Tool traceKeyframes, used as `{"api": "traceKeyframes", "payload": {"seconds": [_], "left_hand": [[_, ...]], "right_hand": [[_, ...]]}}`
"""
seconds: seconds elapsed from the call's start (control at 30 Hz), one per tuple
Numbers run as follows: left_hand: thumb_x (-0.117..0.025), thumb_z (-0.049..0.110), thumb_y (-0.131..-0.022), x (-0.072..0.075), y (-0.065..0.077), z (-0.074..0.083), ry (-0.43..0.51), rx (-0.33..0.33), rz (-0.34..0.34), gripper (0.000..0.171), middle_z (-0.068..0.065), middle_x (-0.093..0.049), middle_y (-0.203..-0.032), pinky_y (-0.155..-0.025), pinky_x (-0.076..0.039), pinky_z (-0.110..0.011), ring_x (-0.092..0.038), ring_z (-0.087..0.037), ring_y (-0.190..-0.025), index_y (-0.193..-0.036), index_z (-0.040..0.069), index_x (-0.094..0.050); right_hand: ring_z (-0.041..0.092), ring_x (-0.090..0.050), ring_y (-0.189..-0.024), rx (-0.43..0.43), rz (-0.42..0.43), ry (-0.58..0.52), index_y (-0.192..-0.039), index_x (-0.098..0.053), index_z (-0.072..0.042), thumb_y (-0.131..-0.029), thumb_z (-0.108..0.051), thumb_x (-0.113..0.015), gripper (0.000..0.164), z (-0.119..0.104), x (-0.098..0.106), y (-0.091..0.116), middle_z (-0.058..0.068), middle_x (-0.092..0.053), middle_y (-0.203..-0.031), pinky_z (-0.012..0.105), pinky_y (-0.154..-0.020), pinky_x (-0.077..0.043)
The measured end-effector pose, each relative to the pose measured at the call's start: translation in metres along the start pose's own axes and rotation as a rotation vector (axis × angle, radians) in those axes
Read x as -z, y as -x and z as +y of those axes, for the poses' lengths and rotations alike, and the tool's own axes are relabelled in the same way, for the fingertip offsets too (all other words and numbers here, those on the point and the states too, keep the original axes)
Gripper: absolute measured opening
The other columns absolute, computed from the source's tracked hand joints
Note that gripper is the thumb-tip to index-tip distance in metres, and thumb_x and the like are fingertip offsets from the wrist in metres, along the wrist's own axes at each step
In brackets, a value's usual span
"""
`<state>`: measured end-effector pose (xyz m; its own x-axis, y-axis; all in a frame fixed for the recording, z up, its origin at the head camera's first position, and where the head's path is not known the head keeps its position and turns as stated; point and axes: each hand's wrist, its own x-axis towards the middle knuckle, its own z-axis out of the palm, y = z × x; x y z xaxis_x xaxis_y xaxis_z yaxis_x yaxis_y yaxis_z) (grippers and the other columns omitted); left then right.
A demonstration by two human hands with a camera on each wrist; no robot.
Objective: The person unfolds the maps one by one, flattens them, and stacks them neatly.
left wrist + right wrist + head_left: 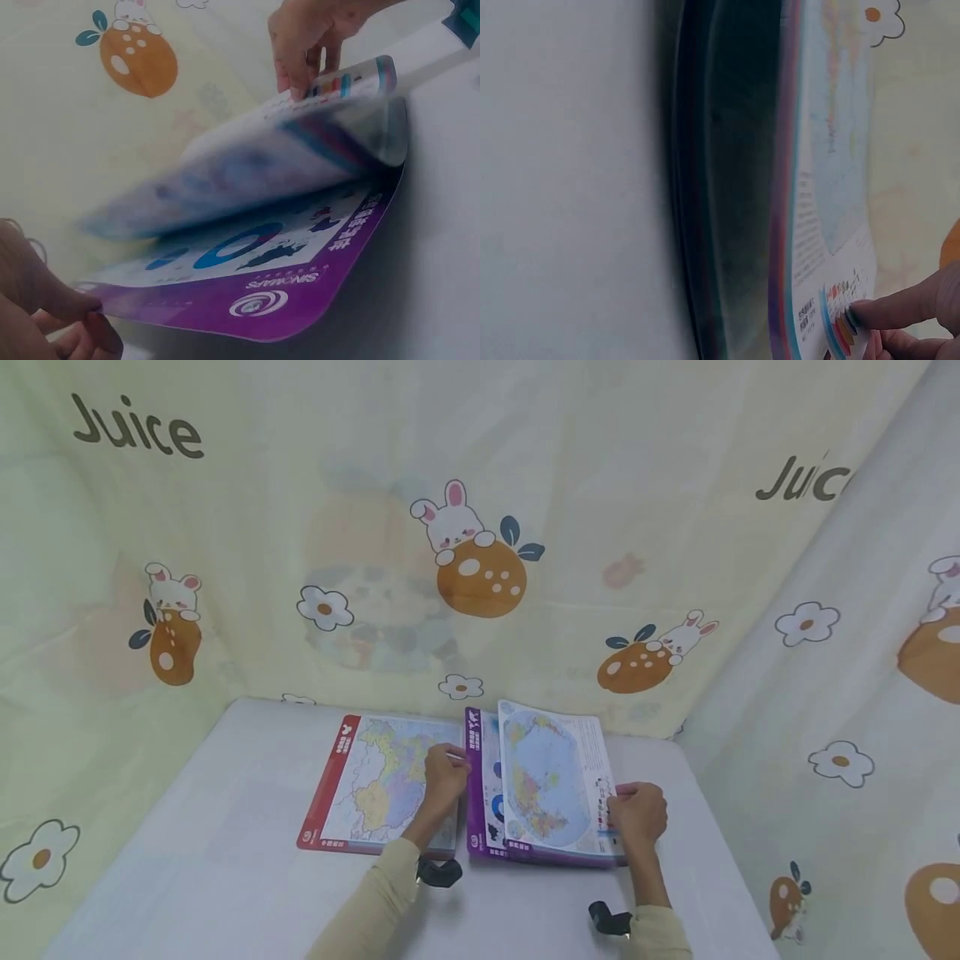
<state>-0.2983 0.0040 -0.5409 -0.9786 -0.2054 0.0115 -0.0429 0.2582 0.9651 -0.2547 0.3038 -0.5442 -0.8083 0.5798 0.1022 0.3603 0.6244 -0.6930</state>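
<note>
A world map sheet (543, 760) with a blue oval map is raised over a purple-edged map sheet (476, 835) on the table. At its right edge, my right hand (639, 812) pinches the world map sheet between thumb and fingers. My left hand (447, 777) pinches the left edge of the purple-edged sheet, as the left wrist view shows. In that view a wedge-shaped gap separates the two sheets, and the upper one is blurred. A red-edged map sheet (322, 810) with a coloured land map lies flat under my left forearm.
The maps lie on a white table (225, 810). Behind it hangs a pale curtain (360, 510) printed with rabbits, fruit and flowers, which also runs along both sides. Dark wrist cameras are strapped to both wrists.
</note>
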Motion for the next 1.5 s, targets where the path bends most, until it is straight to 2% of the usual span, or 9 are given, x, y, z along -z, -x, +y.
{"api": "traceKeyframes", "payload": {"seconds": [0.2,0.4,0.57,0.73,0.93,1.13,1.4,1.5], "left_hand": [[-0.067,-0.007,-0.079,0.024,-0.007,0.006,-0.034,-0.029,0.021,0.021,-0.022,-0.074,-0.088,-0.061,-0.06,-0.034,-0.073,-0.029,-0.075,-0.1,-0.005,-0.069],[-0.065,-0.004,-0.082,0.055,-0.01,0.006,-0.075,0.039,0.051,0.024,-0.021,-0.075,-0.093,-0.065,-0.061,-0.035,-0.074,-0.03,-0.08,-0.105,-0.001,-0.069],[-0.063,-0.001,-0.084,0.076,-0.018,-0.003,-0.154,0.063,0.094,0.023,-0.02,-0.075,-0.097,-0.068,-0.06,-0.037,-0.074,-0.032,-0.084,-0.107,0.002,-0.069],[-0.063,-0.001,-0.084,0.099,-0.025,-0.014,-0.183,0.066,0.129,0.023,-0.023,-0.075,-0.101,-0.068,-0.06,-0.037,-0.074,-0.036,-0.089,-0.106,0.001,-0.07],[-0.063,-0.001,-0.087,0.125,-0.03,-0.03,-0.215,0.006,0.196,0.019,-0.027,-0.073,-0.102,-0.073,-0.06,-0.044,-0.073,-0.039,-0.093,-0.105,-0.003,-0.07],[-0.063,0.002,-0.085,0.139,-0.036,-0.047,-0.323,0.038,0.241,0.024,-0.026,-0.074,-0.104,-0.085,-0.054,-0.053,-0.072,-0.042,-0.096,-0.107,-0.003,-0.072],[-0.06,-0.001,-0.076,0.149,-0.043,-0.059,-0.43,0.015,0.283,0.03,-0.023,-0.076,-0.1,-0.08,-0.054,-0.053,-0.072,-0.042,-0.091,-0.102,0.0,-0.076],[-0.061,0.0,-0.075,0.153,-0.044,-0.061,-0.465,0.037,0.294,0.032,-0.024,-0.076,-0.103,-0.08,-0.053,-0.053,-0.071,-0.044,-0.092,-0.102,0.0,-0.076]], "right_hand": [[0.031,-0.064,-0.069,0.004,0.062,-0.031,-0.101,-0.072,0.005,-0.084,-0.006,-0.067,0.021,0.002,0.02,-0.009,0.025,-0.073,-0.088,0.037,-0.063,-0.039],[0.037,-0.065,-0.075,-0.045,0.129,-0.019,-0.101,-0.072,0.006,-0.086,-0.009,-0.065,0.022,0.015,0.038,-0.016,0.027,-0.073,-0.093,0.038,-0.065,-0.038],[0.041,-0.066,-0.08,-0.08,0.151,-0.042,-0.105,-0.071,0.007,-0.089,-0.011,-0.063,0.025,0.021,0.044,-0.02,0.03,-0.072,-0.101,0.04,-0.066,-0.042],[0.041,-0.065,-0.079,-0.081,0.187,-0.01,-0.104,-0.071,0.007,-0.087,-0.007,-0.062,0.024,0.028,0.044,-0.023,0.029,-0.072,-0.099,0.038,-0.064,-0.037],[0.044,-0.065,-0.084,-0.057,0.22,0.026,-0.104,-0.071,0.007,-0.084,-0.005,-0.062,0.025,0.038,0.044,-0.032,0.029,-0.071,-0.099,0.039,-0.064,-0.036],[0.045,-0.063,-0.086,-0.087,0.196,0.069,-0.103,-0.069,0.009,-0.082,-0.004,-0.062,0.026,0.052,0.043,-0.037,0.031,-0.071,-0.1,0.04,-0.063,-0.034],[0.049,-0.061,-0.092,-0.077,0.189,0.104,-0.107,-0.067,0.012,-0.085,-0.004,-0.06,0.029,0.067,0.04,-0.045,0.035,-0.068,-0.107,0.055,-0.076,-0.04],[0.05,-0.061,-0.093,-0.069,0.193,0.125,-0.108,-0.066,0.013,-0.085,-0.004,-0.06,0.029,0.069,0.041,-0.049,0.036,-0.067,-0.108,0.058,-0.08,-0.042]]}}
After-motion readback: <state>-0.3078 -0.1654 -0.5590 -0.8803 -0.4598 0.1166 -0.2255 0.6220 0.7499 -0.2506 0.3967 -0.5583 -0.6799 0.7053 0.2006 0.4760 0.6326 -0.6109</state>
